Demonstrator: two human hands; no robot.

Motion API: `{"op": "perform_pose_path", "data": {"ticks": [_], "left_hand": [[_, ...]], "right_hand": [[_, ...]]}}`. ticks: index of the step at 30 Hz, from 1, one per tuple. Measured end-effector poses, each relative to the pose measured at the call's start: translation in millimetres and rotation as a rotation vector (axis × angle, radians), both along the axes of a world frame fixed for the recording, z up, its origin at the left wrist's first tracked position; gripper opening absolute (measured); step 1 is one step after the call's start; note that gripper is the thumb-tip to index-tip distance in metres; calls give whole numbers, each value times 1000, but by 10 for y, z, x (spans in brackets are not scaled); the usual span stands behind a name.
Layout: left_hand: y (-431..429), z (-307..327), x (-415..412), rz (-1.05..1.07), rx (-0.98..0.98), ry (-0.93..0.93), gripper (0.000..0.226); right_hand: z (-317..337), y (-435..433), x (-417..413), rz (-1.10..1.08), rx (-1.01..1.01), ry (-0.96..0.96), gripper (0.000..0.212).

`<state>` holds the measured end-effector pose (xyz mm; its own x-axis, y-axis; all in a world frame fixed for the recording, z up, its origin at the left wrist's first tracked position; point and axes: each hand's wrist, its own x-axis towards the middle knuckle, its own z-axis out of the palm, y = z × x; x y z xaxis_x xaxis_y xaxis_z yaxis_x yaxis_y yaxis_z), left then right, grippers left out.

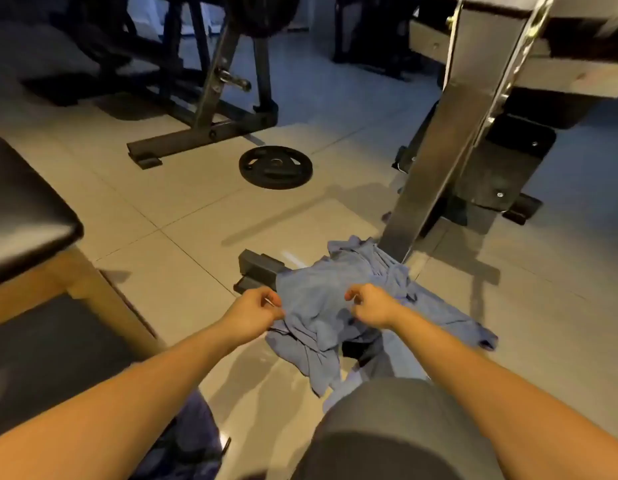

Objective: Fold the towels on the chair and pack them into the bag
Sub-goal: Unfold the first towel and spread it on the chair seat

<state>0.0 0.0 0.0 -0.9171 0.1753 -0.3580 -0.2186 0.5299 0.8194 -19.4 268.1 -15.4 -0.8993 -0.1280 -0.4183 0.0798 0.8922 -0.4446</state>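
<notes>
- Towel [318,299]: blue and crumpled, lying on the tiled floor [183,244] and draped over the black base bar [257,268] of a steel machine upright [435,150]. One end trails toward the person's knee [387,427].
- Left hand [257,308]: fingers curled, pinching the near left edge of the cloth.
- Right hand [370,306]: fingers curled, gripping a raised fold near the middle. The two hands sit close together.
- Step in hand, as judged: taking up the towel to open it out for folding.
- Good practice: work each pinch along the hem to a true corner, since a grip on a mid-fold leaves the cloth bunched. Lift the towel clear of the base bar before drawing the hands apart, so that nothing snags and the top edge hangs taut and level.
- Folding surface: the padded seat [27,202] at left, or the lap, is probably cleaner than the floor.
- Bag: not identifiable. Dark blue fabric [186,441] at the lower edge may be it, but this cannot be told.
</notes>
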Motion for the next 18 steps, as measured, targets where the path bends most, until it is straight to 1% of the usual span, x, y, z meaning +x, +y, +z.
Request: {"op": "perform_pose_path", "data": {"ticks": [3, 5, 8, 10, 11, 13, 14, 17, 18], "left_hand": [[243, -283, -123, -22, -13, -14, 13], [461, -513, -227, -48, -16, -24, 17], [754, -789, -361, -120, -57, -23, 11], [910, -952, -437, -178, -76, -38, 8], [980, -1007, -455, -213, -86, -48, 8], [1102, -1084, -476, -253, -69, -67, 16], [1144, -1099, -485, -259, -48, -72, 23], [1219, -1050, -496, -262, 30, -52, 55], [1220, -983, -496, -252, 70, -41, 57]], "right_hand": [[-189, 176, -55, 38, 200, 58, 46], [-279, 251, -123, 89, 287, 90, 43], [-430, 337, -223, 163, 375, 97, 34], [-490, 360, -267, 194, 430, 126, 15], [-497, 358, -285, 203, 448, 153, 8], [-473, 362, -325, 220, 424, 181, 17], [-443, 369, -358, 220, 372, 177, 18], [-236, 382, -464, 182, 153, 152, 11], [-132, 367, -505, 174, 87, 150, 15]]}}
